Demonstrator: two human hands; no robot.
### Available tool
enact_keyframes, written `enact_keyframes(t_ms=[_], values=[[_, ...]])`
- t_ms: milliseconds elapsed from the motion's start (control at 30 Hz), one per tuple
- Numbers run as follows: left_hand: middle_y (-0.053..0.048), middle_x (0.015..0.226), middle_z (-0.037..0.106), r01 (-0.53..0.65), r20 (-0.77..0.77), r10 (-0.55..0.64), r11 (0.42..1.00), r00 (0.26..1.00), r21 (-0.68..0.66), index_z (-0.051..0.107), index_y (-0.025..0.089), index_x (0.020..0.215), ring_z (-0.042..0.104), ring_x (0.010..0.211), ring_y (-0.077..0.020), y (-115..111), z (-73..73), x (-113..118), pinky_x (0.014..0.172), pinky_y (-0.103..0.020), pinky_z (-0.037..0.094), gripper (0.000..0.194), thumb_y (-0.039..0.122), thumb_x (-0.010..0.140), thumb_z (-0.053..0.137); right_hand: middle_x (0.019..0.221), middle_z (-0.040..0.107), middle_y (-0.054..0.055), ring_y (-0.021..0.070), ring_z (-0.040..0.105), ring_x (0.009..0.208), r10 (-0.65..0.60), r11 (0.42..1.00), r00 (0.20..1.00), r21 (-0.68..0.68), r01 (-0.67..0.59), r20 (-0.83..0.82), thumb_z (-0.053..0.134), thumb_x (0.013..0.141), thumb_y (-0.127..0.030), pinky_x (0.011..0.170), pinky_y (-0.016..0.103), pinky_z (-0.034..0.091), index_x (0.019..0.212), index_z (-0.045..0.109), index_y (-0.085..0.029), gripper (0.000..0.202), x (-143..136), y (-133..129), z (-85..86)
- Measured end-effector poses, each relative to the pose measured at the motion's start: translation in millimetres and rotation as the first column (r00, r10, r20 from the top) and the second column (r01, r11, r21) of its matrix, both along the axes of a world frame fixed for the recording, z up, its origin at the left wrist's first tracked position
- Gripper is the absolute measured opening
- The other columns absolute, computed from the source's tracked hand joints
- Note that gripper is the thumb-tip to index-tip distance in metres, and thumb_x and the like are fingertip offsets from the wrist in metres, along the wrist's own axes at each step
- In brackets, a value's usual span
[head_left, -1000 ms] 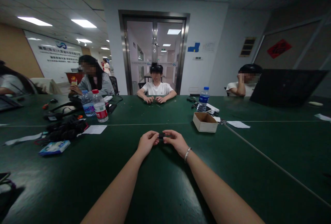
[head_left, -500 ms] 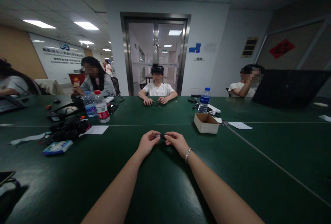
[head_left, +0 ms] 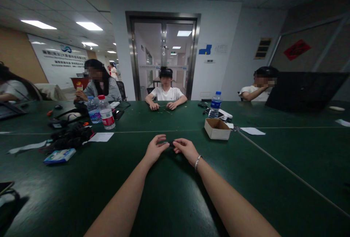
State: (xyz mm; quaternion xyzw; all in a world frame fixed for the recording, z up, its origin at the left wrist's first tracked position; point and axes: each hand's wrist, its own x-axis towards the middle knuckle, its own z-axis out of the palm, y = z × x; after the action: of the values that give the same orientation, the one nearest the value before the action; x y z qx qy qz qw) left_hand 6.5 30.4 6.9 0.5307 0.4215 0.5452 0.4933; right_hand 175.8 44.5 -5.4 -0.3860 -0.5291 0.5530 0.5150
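Between my two hands, just above the green table (head_left: 175,186), is a small black stick (head_left: 171,144) with a silvery end, like a USB stick. My right hand (head_left: 186,148), with a silver bracelet at its wrist, pinches the black part between thumb and fingertips. On the other side, my left hand (head_left: 155,149) has its fingers raised and apart. The left thumb tip lies by the silvery end; whether it touches cannot be made out. Fingers hide part of the stick.
An open cardboard box (head_left: 218,133) and a water bottle (head_left: 215,105) stand ahead to the right. To the left are two bottles (head_left: 106,113), black straps (head_left: 68,138) and a blue packet (head_left: 59,156). A person (head_left: 166,93) sits opposite, hands on the table.
My left fingers have lifted and spread away from the silvery end of the stick. My right hand keeps its pinch in nearly the same place.
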Motion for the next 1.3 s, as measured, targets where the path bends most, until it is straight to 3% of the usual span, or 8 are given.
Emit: enact_keyframes(t_ms=[167,433,567,633,800,967,1133,1300], values=[[-0.008,0.075,0.062,-0.021,-0.065,0.006,0.972,0.998,-0.236,0.057,0.011,0.088,0.06,0.057,-0.0127,0.4,2.6,3.2,0.049,-0.021,0.047,0.033,0.043,0.079,0.056,0.062,0.063,0.004,0.012,0.059,0.054,-0.007,1.0,1.0,0.005,0.007,0.009,0.079,0.058,-0.04,0.05,0.021,0.048,0.085,0.063,-0.009,0.044,-0.6,1.4,-1.3],[-0.01,0.106,0.057,0.063,-0.032,-0.064,0.997,0.997,-0.033,0.055,0.018,0.103,0.061,0.082,-0.015,-1.8,1.4,-1.6,0.067,-0.024,0.051,0.043,0.027,0.066,0.073,0.063,0.063,0.004,0.0125,0.059,0.055,-0.008,1.0,1.0,0.013,0.007,0.027,0.079,0.06,-0.037,0.051,0.021,0.048,0.088,0.063,-0.009,0.043,0.9,1.4,-1.8],[-0.008,0.079,0.061,0.008,-0.083,-0.024,0.981,0.996,-0.194,0.056,0.012,0.093,0.059,0.062,-0.0131,1.9,-1.1,-0.6,0.054,-0.023,0.048,0.033,0.042,0.079,0.055,0.063,0.063,0.004,0.012,0.059,0.054,-0.014,1.0,0.999,0.016,0.013,0.031,0.078,0.061,-0.036,0.05,0.021,0.048,0.087,0.063,-0.009,0.041,0.2,0.2,-0.2],[-0.005,0.07,0.058,0.031,-0.15,-0.053,0.989,0.987,-0.145,0.057,0.012,0.084,0.056,0.057,-0.0113,2.1,-1.8,-0.8,0.049,-0.02,0.044,0.032,0.044,0.078,0.056,0.063,0.063,0.004,0.0117,0.058,0.053,-0.023,1.0,0.999,0.004,0.023,0.035,0.078,0.061,-0.034,0.05,0.021,0.048,0.087,0.063,-0.01,0.038,-0.2,0.0,0.5],[-0.007,0.097,0.058,0.05,-0.118,-0.052,0.998,0.992,-0.023,0.054,0.018,0.101,0.06,0.072,-0.0122,0.1,-2.0,-1.7,0.058,-0.02,0.048,0.043,0.035,0.065,0.072,0.063,0.063,0.003,0.0118,0.059,0.054,-0.014,1.0,1.0,-0.013,0.014,0.024,0.078,0.062,-0.033,0.051,0.021,0.048,0.087,0.063,-0.01,0.037,-0.1,-1.1,2.5],[-0.005,0.066,0.058,0.037,-0.243,-0.063,0.993,0.968,-0.112,0.056,0.012,0.077,0.054,0.051,-0.0101,0.4,-4.4,-1.7,0.043,-0.018,0.039,0.038,0.05,0.081,0.049,0.067,0.063,0.004,0.0119,0.058,0.056,0.027,1.0,0.999,0.014,-0.027,0.04,0.078,0.06,-0.036,0.053,0.022,0.048,0.087,0.064,-0.01,0.04,0.8,-3.7,3.8],[-0.008,0.094,0.061,0.064,-0.152,-0.065,0.998,0.986,-0.012,0.052,0.017,0.101,0.06,0.068,-0.0118,0.2,-5.9,-3.3,0.055,-0.019,0.045,0.041,0.04,0.07,0.067,0.067,0.063,0.004,0.0126,0.058,0.059,0.037,0.999,0.999,0.009,-0.038,0.029,0.077,0.061,-0.036,0.055,0.023,0.048,0.088,0.064,-0.01,0.04,2.3,-4.6,3.7],[0.0,0.057,0.055,0.052,-0.266,-0.08,0.992,0.961,-0.112,0.05,0.014,0.105,0.05,0.045,-0.0092,-0.6,-4.8,-0.3,0.042,-0.017,0.034,0.036,0.044,0.086,0.04,0.07,0.063,0.005,0.0122,0.057,0.058,0.044,0.998,0.997,0.037,-0.047,0.067,0.076,0.061,-0.036,0.056,0.023,0.047,0.089,0.063,-0.009,0.04,2.8,-4.2,1.6]])
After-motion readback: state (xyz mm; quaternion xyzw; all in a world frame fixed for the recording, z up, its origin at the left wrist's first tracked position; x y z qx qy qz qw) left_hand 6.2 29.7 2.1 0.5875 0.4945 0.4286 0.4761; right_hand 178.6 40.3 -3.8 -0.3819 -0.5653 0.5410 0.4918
